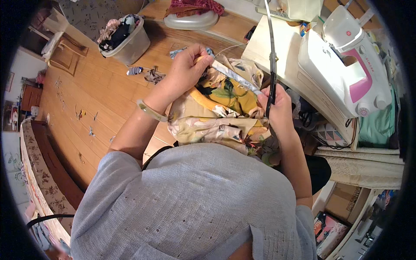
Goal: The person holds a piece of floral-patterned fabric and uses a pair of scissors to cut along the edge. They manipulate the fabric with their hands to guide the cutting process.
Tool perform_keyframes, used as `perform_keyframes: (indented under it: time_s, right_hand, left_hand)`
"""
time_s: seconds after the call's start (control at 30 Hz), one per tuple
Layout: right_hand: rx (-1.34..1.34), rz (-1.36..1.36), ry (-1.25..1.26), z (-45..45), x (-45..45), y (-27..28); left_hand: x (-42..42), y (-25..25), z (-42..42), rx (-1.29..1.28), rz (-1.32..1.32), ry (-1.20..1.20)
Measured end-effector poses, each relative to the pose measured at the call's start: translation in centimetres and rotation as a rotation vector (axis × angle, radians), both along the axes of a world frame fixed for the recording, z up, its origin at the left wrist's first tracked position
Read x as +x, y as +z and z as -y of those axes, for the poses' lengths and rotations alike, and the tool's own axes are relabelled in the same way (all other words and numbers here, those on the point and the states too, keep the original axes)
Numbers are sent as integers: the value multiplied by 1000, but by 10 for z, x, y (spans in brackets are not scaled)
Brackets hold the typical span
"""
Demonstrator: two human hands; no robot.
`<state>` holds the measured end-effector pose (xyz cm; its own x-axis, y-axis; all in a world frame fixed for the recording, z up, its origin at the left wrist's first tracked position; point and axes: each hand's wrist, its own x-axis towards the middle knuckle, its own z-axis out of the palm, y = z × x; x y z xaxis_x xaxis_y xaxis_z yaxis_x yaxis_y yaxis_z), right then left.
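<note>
My left hand (188, 66) pinches one end of a narrow, pale patterned fabric band (235, 77) between thumb and fingers. At the band's other end, my right hand (282, 109) grips the fabric and also holds black-handled shears (273, 68). The shears are seen edge-on, blades pointing away from me, and their handles are partly hidden by my fingers. The band stretches fairly straight between both hands. Below it hangs yellow floral cloth (239, 99), its folds merging with paler floral cloth (208, 128) gathered over my lap.
On the table (260, 42) to my right stands a white and pink Singer sewing machine (344, 65). A plastic tub (130, 48) heaped with cloth sits on the wooden floor (123, 91). Fabric scraps (91, 131) lie scattered there. Dark cables (334, 146) hang under the table.
</note>
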<state>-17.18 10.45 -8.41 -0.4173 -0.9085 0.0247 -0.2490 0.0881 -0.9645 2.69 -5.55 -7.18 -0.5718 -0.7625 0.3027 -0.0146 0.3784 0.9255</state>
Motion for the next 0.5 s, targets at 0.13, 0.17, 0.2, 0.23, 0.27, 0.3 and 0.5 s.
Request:
perform_keyframes:
  time_s: [0.13, 0.17, 0.2, 0.23, 0.27, 0.3, 0.5]
  right_hand:
    - [27, -208, -106, 11, -16, -10]
    - [19, -271, -87, 11, -18, -7]
    - [9, -332, -69, 9, -20, 1]
    - [0, -393, -49, 6, -22, 7]
    - [-8, -377, 10, 1, -27, 11]
    - [-22, -494, 52, -8, -31, 18]
    - [55, -549, 376, -44, -50, 54]
  left_hand:
    - [-6, -24, 4, 99, 6, 3]
    - [-8, -26, 4, 112, 8, 13]
    - [-9, -25, 3, 121, 11, 23]
    - [-9, -23, 1, 131, 14, 35]
    - [-9, -15, -3, 178, -2, 25]
    - [-8, -9, -4, 213, 6, 7]
    - [5, -2, 4, 438, -96, -144]
